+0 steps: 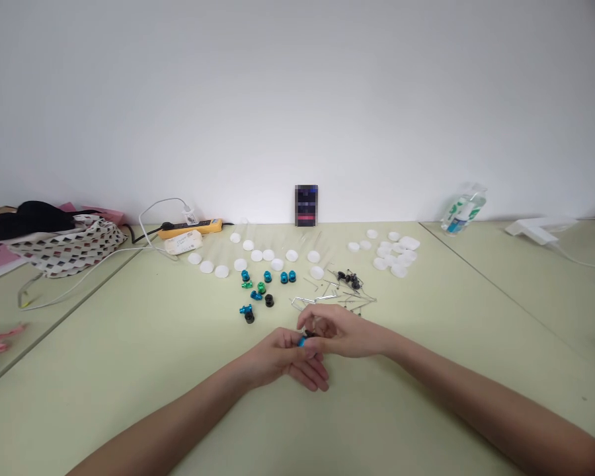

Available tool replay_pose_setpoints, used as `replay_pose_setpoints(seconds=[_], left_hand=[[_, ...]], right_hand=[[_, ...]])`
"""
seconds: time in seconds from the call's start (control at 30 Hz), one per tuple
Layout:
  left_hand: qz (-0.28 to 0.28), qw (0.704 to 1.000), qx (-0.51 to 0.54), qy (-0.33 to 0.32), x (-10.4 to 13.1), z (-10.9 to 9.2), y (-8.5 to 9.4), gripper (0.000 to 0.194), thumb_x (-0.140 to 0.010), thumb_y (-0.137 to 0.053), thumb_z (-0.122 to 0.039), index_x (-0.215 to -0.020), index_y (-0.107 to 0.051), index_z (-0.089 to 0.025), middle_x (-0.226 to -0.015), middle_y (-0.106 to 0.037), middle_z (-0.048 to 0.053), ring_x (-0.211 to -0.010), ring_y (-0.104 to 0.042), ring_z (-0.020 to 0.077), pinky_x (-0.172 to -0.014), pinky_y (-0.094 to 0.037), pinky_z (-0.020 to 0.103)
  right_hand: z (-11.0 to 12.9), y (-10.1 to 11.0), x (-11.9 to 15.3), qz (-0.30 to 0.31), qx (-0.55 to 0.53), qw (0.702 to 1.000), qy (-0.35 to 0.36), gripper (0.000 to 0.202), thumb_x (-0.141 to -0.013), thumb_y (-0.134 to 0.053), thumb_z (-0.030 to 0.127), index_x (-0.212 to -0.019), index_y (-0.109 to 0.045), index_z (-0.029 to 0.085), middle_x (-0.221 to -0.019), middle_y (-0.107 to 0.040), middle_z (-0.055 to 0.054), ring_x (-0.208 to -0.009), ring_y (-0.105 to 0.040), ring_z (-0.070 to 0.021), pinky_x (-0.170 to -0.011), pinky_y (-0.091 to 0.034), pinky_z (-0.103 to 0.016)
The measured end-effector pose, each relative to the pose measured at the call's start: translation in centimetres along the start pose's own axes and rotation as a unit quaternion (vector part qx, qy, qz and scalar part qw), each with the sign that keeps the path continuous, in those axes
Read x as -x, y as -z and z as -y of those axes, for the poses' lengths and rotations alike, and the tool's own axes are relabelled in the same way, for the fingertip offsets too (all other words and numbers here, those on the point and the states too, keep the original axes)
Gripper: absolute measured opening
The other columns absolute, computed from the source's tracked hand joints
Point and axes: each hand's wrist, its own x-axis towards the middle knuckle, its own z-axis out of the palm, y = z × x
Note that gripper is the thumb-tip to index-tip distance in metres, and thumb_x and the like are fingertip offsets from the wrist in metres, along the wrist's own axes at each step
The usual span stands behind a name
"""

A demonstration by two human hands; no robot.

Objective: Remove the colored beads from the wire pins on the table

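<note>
My left hand and my right hand meet low in the middle of the head view. Between their fingers is a small blue part with something dark against it, partly hidden by the fingertips. The left thumb and fingers pinch the blue part, while the right thumb and fingers close on the dark piece. Ahead and to the left lie several blue pieces, a green piece and black pieces. Thin metal rods and a cluster of small black parts lie just beyond my right hand.
Clear tubes with white caps lie behind the parts; loose white caps are at right. A phone leans on the wall. Also present are a yellow power strip, patterned cloth, a clear bottle and a white device.
</note>
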Motion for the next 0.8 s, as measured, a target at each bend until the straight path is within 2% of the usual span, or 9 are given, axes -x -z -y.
replay_pose_setpoints(seconds=[0.1,0.23,0.37,0.5,0.63,0.8], left_hand=[[-0.003,1.0,0.003,0.009,-0.05,0.05,0.07,0.033,-0.078,-0.059,-0.037,-0.084,-0.066,-0.006,-0.083,-0.07,0.017,-0.075,-0.068,0.0226,-0.068,-0.052,0.032],[0.0,1.0,0.02,0.013,-0.07,0.03,0.22,0.031,-0.078,-0.061,-0.036,-0.084,-0.066,-0.006,-0.081,-0.07,0.017,-0.074,-0.068,0.0223,-0.066,-0.052,0.03],[0.009,0.999,0.033,0.017,-0.05,-0.13,0.36,0.029,-0.08,-0.058,-0.035,-0.084,-0.065,-0.007,-0.081,-0.07,0.015,-0.073,-0.068,0.0221,-0.066,-0.052,0.031],[0.016,0.999,0.041,0.017,-0.05,-0.15,0.43,0.028,-0.079,-0.059,-0.034,-0.085,-0.064,-0.007,-0.079,-0.07,0.015,-0.073,-0.068,0.0222,-0.064,-0.052,0.029],[0.009,0.999,0.041,0.019,-0.06,-0.09,0.44,0.029,-0.079,-0.058,-0.035,-0.085,-0.063,-0.007,-0.081,-0.069,0.015,-0.072,-0.068,0.0218,-0.064,-0.052,0.029],[0.005,0.999,0.042,0.02,0.0,-0.11,0.41,0.03,-0.079,-0.059,-0.035,-0.084,-0.063,-0.006,-0.08,-0.069,0.015,-0.072,-0.068,0.0219,-0.062,-0.053,0.028]], right_hand=[[-0.09,-0.15,-0.01,-0.019,-0.003,0.999,-0.027,0.024,-0.084,-0.05,0.041,-0.085,-0.053,0.017,-0.062,-0.051,0.002,-0.053,-0.045,-0.0079,-0.046,-0.032,-0.018],[-0.31,-0.23,-0.11,0.018,-0.068,0.997,-0.005,0.023,-0.083,-0.054,0.037,-0.096,-0.051,0.019,-0.068,-0.054,0.002,-0.06,-0.05,-0.0091,-0.052,-0.037,-0.019],[-0.49,-0.21,-0.28,-0.024,-0.076,0.996,-0.041,0.026,-0.083,-0.052,0.042,-0.086,-0.052,0.017,-0.065,-0.052,0.002,-0.055,-0.046,-0.0072,-0.047,-0.033,-0.018],[-0.34,-0.11,-0.3,0.026,-0.132,0.991,-0.016,0.026,-0.08,-0.057,0.039,-0.093,-0.051,0.017,-0.08,-0.056,-0.001,-0.061,-0.051,-0.0077,-0.052,-0.039,-0.019],[-0.32,-0.19,-0.31,-0.004,-0.131,0.989,-0.063,0.028,-0.082,-0.053,0.045,-0.086,-0.052,0.017,-0.068,-0.05,0.002,-0.05,-0.043,-0.0052,-0.044,-0.033,-0.016],[-0.6,-0.19,-0.35,0.015,-0.159,0.986,-0.056,0.031,-0.078,-0.059,0.044,-0.093,-0.052,0.017,-0.077,-0.055,0.0,-0.052,-0.044,-0.0046,-0.045,-0.034,-0.017]])
